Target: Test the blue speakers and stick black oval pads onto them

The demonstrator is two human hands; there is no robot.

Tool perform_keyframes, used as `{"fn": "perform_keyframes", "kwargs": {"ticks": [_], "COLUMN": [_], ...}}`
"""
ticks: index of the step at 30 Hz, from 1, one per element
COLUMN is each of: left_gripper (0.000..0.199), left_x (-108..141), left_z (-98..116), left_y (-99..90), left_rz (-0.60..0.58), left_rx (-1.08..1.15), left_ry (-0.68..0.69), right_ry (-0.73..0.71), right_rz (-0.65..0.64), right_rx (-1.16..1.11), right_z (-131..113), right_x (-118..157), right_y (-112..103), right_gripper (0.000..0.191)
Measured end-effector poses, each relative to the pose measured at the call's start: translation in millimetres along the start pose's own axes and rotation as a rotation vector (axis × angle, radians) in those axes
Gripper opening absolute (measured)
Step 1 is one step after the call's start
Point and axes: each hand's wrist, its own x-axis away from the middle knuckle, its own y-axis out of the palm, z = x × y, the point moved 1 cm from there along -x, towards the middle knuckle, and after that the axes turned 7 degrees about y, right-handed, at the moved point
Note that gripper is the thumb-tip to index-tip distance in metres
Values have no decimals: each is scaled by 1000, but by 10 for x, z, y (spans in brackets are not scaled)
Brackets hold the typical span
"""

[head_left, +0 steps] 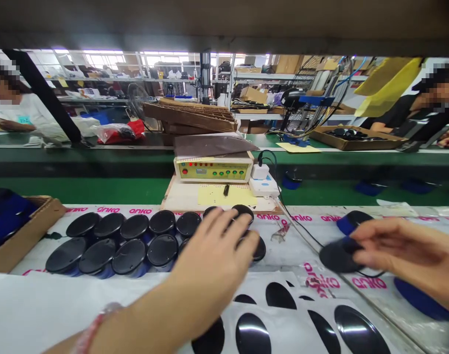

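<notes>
"Disc position in the head view?"

"The black disc [338,255] is in the right hand [397,253], above the bench [291,258] and near a blue cup [348,225]. Motion blur softens its outline; whether it is a loose disc or the top of a deeper part cannot be told."

"State of the right fingers?"

"Nearly closed. Thumb and fingers pinch the disc at its near edge."

"State of the left fingers?"

"The left hand [219,260] is palm down, fingers spread, over the right end of the rows of black-topped cups [162,250]. No grip on a cup can be made out; contact cannot be told."

"Expected handling of the disc?"

"Judged by its look: light, stiff and smooth, probably plastic. Weight should not trouble a pinch. A glossy face would let dry fingers slide and could scratch or take prints; cracking seems unlikely under moderate pressure."

"Recommended hold?"

"Take the rim, thumb on one side and fingers opposite, leaving the broad face untouched. Keep the grip clear of the cable [301,225], which runs close to the disc."
</notes>
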Motion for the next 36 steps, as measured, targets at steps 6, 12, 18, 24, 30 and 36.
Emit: {"fn": "perform_keyframes", "kwargs": {"ticks": [6, 12, 18, 24, 30, 36], "left_gripper": [34, 31, 67, 96, 99, 97], "left_x": [-239, -300, -300, -332, -321, -323], "left_z": [-506, -711, -752, -634, -639, -635], "left_y": [166, 506, 579, 764, 779, 775], "left_rz": [-159, -304, -125, -190, -159, -162], "left_rx": [129, 418, 617, 615, 566, 574], "left_ry": [-27, 152, -276, -421, -446, -425], "right_ry": [169, 331, 384, 350, 269, 247], "right_rz": [-207, -340, -402, -444, -476, -501], "right_rx": [-609, -917, -917, -689, -428, -416], "right_z": [-289, -27, 176, 220, 189, 176], "right_x": [-557, -719, -615, -608, -594, -606], "right_y": [743, 1403, 1511, 1522, 1444, 1457], "right_gripper": [19, 16, 17, 19, 24, 24]}}
